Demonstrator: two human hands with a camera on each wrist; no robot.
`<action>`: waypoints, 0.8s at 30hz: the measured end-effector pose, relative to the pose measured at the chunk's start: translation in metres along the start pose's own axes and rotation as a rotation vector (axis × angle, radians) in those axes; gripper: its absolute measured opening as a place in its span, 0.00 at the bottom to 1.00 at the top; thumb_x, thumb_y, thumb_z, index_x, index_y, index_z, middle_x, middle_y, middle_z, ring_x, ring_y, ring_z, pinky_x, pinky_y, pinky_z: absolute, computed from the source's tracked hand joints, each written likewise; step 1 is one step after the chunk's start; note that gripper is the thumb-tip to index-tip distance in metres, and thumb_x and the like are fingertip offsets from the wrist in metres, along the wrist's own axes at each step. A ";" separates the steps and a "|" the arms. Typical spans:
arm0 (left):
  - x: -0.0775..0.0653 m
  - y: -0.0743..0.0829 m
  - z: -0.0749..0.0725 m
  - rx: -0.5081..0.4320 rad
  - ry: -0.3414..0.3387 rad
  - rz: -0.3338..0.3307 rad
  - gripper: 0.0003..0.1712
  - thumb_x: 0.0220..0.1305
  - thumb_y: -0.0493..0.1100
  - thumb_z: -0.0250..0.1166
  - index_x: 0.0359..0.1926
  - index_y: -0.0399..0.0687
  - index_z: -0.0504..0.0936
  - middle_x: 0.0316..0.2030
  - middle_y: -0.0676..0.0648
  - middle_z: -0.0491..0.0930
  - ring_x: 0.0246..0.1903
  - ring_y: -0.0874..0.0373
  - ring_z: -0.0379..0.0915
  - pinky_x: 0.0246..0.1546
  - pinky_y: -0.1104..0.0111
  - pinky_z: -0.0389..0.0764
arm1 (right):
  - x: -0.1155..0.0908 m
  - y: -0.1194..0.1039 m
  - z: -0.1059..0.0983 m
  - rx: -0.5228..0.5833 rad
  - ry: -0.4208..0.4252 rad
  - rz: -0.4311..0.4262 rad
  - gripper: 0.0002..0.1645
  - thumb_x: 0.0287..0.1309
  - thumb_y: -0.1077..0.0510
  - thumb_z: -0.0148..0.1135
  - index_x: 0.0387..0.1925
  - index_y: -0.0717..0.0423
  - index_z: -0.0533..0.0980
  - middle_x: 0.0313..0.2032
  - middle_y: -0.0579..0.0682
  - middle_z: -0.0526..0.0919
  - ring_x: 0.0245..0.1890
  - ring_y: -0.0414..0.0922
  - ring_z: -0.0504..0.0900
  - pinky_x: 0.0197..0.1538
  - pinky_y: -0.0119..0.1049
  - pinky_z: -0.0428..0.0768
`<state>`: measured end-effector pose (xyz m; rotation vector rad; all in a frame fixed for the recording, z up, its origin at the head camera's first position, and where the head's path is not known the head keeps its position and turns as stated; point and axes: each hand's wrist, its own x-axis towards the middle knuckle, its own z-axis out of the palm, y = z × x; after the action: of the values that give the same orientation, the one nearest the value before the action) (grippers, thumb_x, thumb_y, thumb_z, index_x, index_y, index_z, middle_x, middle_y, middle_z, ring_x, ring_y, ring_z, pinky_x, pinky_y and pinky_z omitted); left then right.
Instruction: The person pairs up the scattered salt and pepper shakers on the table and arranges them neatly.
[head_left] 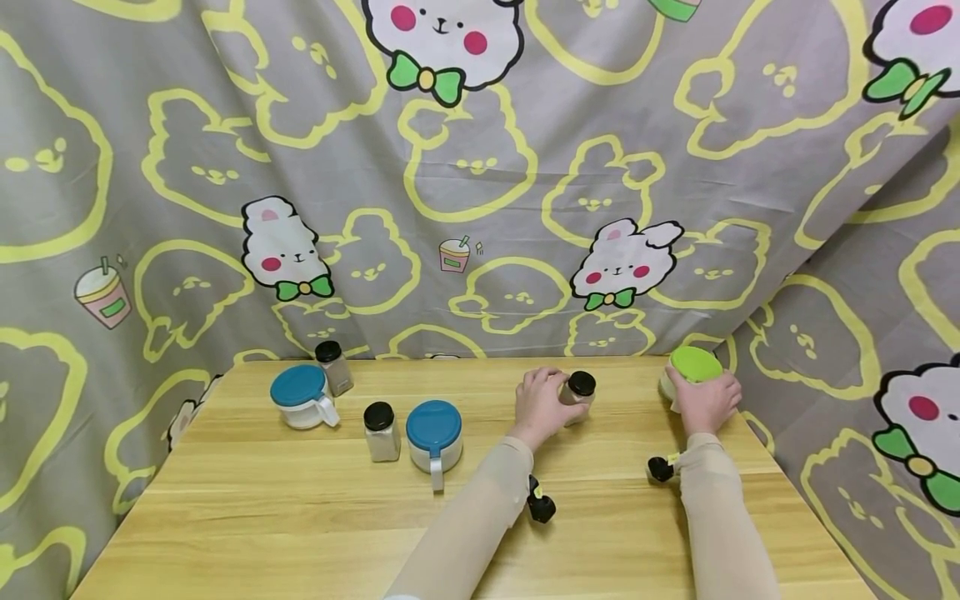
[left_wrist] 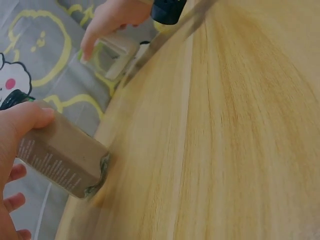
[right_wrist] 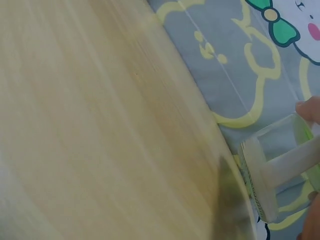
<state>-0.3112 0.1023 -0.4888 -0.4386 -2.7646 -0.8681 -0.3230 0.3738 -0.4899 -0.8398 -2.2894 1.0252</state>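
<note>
The square-sided clear jar with a round black screw-type lid [head_left: 581, 384] is right of the middle, toward the table's far edge; the clear, handled pot with a bright green lid [head_left: 696, 364] is at the far right corner. The left hand [head_left: 542, 407] has its thumb and fingers clamped round the jar, high on its sides; the right hand [head_left: 707, 403] has its fingers curled round the upper part of the pot, by the lid. Whether either base bears fully on the wood, I cannot tell.

To handle these well, I would level each base before letting it take weight, since a high grip lets the bottom swing. The pot calls for most care: it is close to the table edge, and its lid could shift if squeezed alone, so the wall is the safer hold.

The jar shows a brownish-grey filling and pale printed lettering on one side. The pot's walls are see-through, with a whitish layer low down and a pale handle.

Farther left are two pale, handled pots with blue lids [head_left: 435, 423] [head_left: 298, 387] and two more black-lidded jars [head_left: 383, 437] [head_left: 339, 376], one beside each pot. All four stand on the light wood-grain table [head_left: 600, 525], before a grey cartoon-printed curtain [head_left: 510, 237].
</note>
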 end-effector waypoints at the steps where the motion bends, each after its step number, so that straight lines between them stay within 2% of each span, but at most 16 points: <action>1: 0.000 0.000 0.000 0.002 0.002 0.004 0.34 0.52 0.67 0.69 0.58 0.59 0.80 0.60 0.56 0.74 0.63 0.53 0.65 0.63 0.55 0.67 | -0.001 -0.001 -0.001 0.005 -0.002 -0.004 0.69 0.45 0.29 0.68 0.72 0.68 0.47 0.68 0.71 0.54 0.70 0.65 0.52 0.71 0.60 0.52; 24: -0.013 -0.002 -0.022 -0.056 0.076 0.037 0.35 0.52 0.67 0.69 0.57 0.57 0.81 0.61 0.55 0.74 0.63 0.52 0.65 0.64 0.52 0.66 | -0.013 -0.018 -0.018 0.043 -0.061 -0.094 0.69 0.44 0.31 0.71 0.72 0.66 0.47 0.68 0.70 0.56 0.69 0.65 0.54 0.72 0.60 0.50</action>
<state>-0.2974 0.0850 -0.4765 -0.4554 -2.6604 -0.9351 -0.3083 0.3643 -0.4674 -0.6864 -2.3253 1.0671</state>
